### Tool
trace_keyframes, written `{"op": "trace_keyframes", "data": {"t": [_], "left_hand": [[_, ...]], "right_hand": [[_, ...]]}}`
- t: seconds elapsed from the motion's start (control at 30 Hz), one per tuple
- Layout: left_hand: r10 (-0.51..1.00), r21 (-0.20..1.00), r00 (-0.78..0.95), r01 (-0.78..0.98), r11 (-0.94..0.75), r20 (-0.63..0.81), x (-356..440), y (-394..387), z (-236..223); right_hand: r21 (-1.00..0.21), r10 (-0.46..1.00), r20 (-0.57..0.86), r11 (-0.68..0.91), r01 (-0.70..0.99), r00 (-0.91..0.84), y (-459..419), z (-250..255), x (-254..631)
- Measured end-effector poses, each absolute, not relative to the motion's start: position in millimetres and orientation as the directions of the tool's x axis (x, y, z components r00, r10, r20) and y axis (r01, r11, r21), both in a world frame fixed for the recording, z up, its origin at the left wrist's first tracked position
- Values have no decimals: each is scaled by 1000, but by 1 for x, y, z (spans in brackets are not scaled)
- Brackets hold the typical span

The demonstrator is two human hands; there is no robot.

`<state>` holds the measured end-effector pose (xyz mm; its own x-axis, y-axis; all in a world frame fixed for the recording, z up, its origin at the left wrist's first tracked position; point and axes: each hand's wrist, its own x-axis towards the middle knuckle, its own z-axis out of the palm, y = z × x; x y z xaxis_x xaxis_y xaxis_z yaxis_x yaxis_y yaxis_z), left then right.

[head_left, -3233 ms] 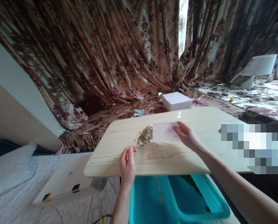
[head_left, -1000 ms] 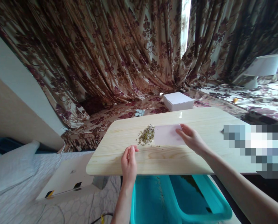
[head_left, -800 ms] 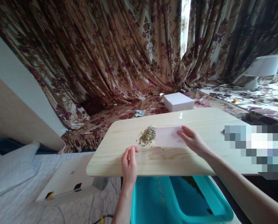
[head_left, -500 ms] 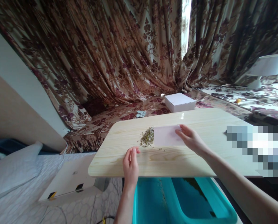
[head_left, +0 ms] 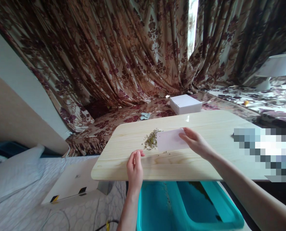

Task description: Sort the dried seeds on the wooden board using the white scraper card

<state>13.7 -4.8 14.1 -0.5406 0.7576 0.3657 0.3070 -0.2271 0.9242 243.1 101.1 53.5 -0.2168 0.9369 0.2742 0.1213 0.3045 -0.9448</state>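
Note:
A small heap of green and brown seed-like bits (head_left: 151,140) lies on the pale wood-grain table (head_left: 114,160). My right hand (head_left: 193,141) grips the right end of a thin white rectangular card (head_left: 170,140), thumb on top. The card is slightly tilted, and its left edge overlaps the right side of the heap. Just in front of the heap, at its near left, my left hand (head_left: 135,162) is loosely cupped with the thumb up and nothing visible in it. A few stray bits lie near the card's lower edge.
Below the table's near edge sits a turquoise plastic tub (head_left: 155,205). A white box (head_left: 185,104) and a grey-blue cloth (head_left: 145,116) rest on the patterned ledge behind. A white carton (head_left: 71,183) lies on the bed at left. A blurred patch covers the table's right end.
The card's left end has lifted and tilted slightly, shifting a little left over the heap. My right hand has moved slightly left with it. My left hand has barely moved.

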Motion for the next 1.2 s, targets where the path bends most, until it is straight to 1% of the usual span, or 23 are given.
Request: {"op": "trace_keyframes", "data": {"t": [0.23,0.43,0.7,0.87,1.0,1.2], "left_hand": [[756,921,-539,319,-225,371,14,-5,14],[754,926,-550,308,-218,360,13,-4,12],[746,923,-553,303,-235,372,13,-4,13],[752,920,-540,307,-243,379,13,-4,11],[753,925,-544,297,-239,369,13,-4,10],[754,925,-544,301,-233,367,13,-5,12]], "right_hand": [[-947,953,278,293,129,-124,97,53,266],[-942,956,270,287,172,-114,92,52,272],[-945,950,277,297,136,-145,95,51,261],[-941,948,290,307,141,-129,98,48,260],[-948,952,286,298,109,-110,97,49,257],[-950,943,269,293,106,-193,93,47,256]]}}
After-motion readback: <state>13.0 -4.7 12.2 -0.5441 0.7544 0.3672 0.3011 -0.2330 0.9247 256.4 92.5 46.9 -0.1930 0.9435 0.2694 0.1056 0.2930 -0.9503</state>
